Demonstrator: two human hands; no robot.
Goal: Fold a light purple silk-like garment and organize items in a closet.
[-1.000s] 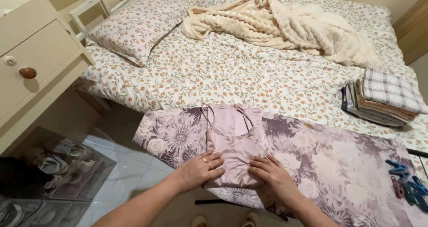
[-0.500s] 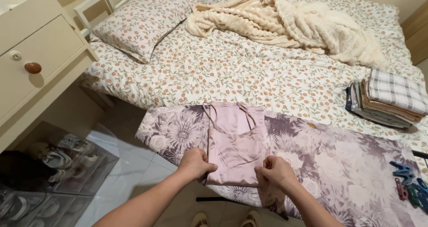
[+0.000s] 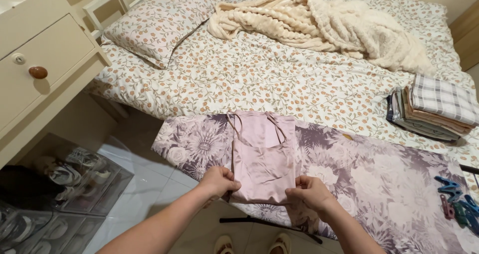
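Fingers first: our left hand (image 3: pixel 218 180) is curled shut on the lower left corner of the pale pink satin camisole top (image 3: pixel 262 156), and our right hand (image 3: pixel 309 192) is closed on the lower right corner, thumb and fingertips pinching the hem. Both grips are tight, knuckles up, nothing else in either hand. A second ago our palms were lying flat and spread on the fabric, smoothing it; now they have drawn to the corners and gathered the bottom edge, which sits lifted a little off the surface. We judge the pressing-flat is over and a fold of the lower half is starting. The camisole lies lengthwise, straps away from us, on the purple floral ironing board cover (image 3: pixel 379 179), near its left end. Beyond it spreads the bed with the small-flower print cover (image 3: pixel 259 79), a cream knitted blanket (image 3: pixel 324 27) heaped on top, and a stack of folded cloths (image 3: pixel 434 109) at the right. Blue and pink clothes pegs (image 3: pixel 456 199) lie at the board's right end.
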